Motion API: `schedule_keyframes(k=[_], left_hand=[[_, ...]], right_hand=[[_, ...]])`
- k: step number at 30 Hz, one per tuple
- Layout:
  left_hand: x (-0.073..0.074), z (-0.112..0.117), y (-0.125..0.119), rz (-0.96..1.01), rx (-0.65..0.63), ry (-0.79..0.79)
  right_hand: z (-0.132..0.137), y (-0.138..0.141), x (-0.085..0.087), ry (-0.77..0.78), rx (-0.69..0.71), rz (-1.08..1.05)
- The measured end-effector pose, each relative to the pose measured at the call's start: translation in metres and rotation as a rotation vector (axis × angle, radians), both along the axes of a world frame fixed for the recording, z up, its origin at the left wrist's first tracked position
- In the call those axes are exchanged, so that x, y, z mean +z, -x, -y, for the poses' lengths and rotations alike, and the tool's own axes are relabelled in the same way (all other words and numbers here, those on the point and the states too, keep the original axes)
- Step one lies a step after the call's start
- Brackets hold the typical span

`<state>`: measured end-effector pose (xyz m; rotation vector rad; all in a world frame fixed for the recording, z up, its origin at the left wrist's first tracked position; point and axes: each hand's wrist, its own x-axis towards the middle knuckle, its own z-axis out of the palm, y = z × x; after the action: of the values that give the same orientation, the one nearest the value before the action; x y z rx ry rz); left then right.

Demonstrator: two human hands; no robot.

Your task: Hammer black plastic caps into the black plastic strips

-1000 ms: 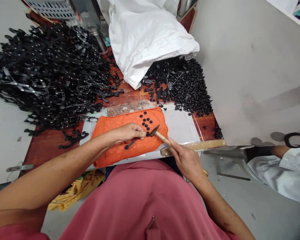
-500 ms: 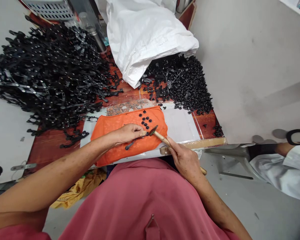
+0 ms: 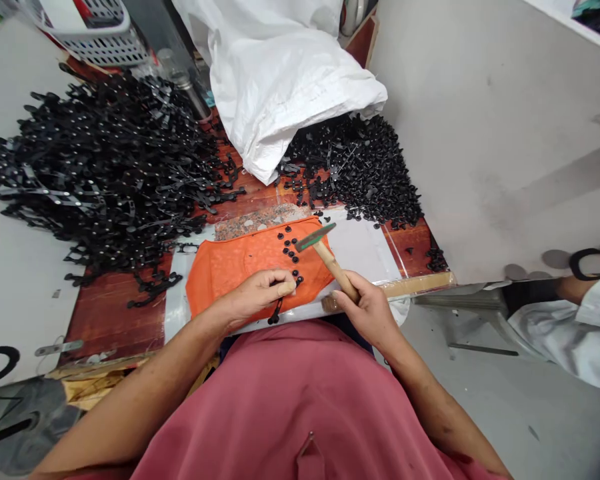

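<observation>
My left hand (image 3: 264,292) is over the front of an orange cloth (image 3: 225,263), thumb and fingers pinched together on a small black strap (image 3: 277,312). Its lower end, with round knobs, hangs down towards me, and the part inside the fingers is hidden. In my right hand (image 3: 369,308) is a hammer (image 3: 336,270), gripped by its wooden handle. The green-edged head is raised above the right part of the cloth, apart from the left fingertips. Several small round black studs (image 3: 287,251) lie on the cloth just beyond my left fingers.
A big heap of black straps (image 3: 115,167) covers the table's left side. Small black studs (image 3: 380,173) are piled at the back right, below a white sack (image 3: 290,80). A white basket (image 3: 105,47) stands at the far left. Beside the table on the right is a person's light sleeve (image 3: 575,333).
The hammer head has lifted away from the left fingertips. My left hand has come slightly towards me, and the black strap now hangs more steeply. The camera view has shifted a little.
</observation>
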<state>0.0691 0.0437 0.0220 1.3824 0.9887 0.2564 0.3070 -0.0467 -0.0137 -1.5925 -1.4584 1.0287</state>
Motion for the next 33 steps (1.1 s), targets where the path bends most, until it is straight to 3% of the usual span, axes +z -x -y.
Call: schedule_keyframes(k=[3,5,10,12,15,20,25,29,33], left_hand=[[0.000,0.011,-0.003,0.080,0.009,0.196],[-0.003,0.014,-0.003,0.128,0.051,0.226],[-0.012,0.018,0.002,0.201,0.362,0.063],[-0.014,0.022,0.004,0.165,0.409,0.050],[-0.013,0.029,0.003,0.164,0.427,0.099],[-0.011,0.040,0.008,0.208,0.662,0.075],[-0.018,0.043,0.023,0.203,0.460,0.165],[-0.023,0.036,0.039,0.184,0.586,0.094],[-0.022,0.032,0.060,0.230,0.592,0.042]], right_hand=[[-0.019,0.018,0.010,-0.007,0.089,-0.258],[-0.026,0.029,0.014,0.011,0.143,-0.315],[-0.027,0.039,0.012,0.043,0.025,-0.256],[-0.026,0.041,0.012,0.035,-0.009,-0.274],[-0.025,0.046,0.012,0.002,0.021,-0.265],[-0.023,0.062,0.016,-0.102,0.125,-0.126],[-0.030,0.064,0.025,-0.088,0.343,-0.106],[-0.046,0.052,0.016,-0.146,0.289,0.190],[-0.060,0.047,-0.002,-0.159,0.252,0.631]])
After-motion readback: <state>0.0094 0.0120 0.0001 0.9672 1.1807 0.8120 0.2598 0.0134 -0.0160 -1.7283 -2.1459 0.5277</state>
